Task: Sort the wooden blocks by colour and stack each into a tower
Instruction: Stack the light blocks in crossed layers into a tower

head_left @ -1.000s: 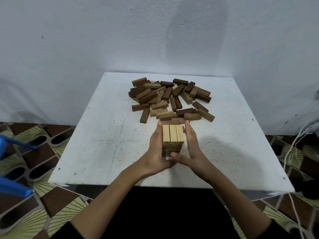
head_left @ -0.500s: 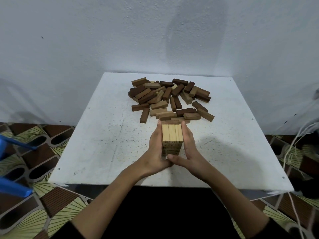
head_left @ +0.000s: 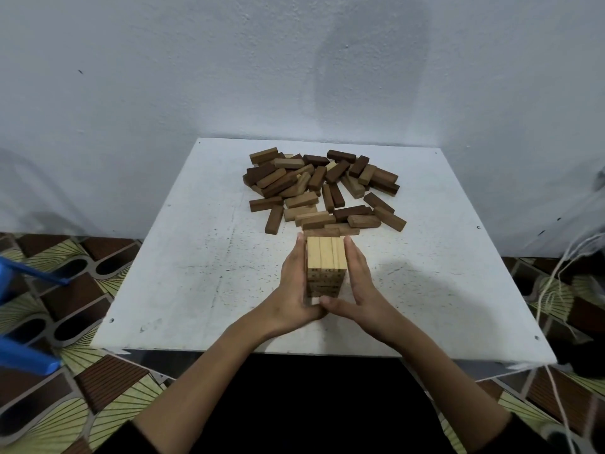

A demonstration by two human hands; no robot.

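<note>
Light-wood block tower [head_left: 326, 268]: upright, near-centre of the white table [head_left: 183, 276], three pale blocks side by side on top. Left hand [head_left: 296, 290]: fingers straight, flat against the tower's 9 o'clock face. Right hand [head_left: 360, 288]: fingers straight, flat against its 3 o'clock face; thumbs meet at 6 o'clock. Loose pile of brown and tan blocks [head_left: 322, 188]: at 12 o'clock, just beyond the tower. Blue chair [head_left: 23, 322]: at 9 o'clock, off the table.
</note>
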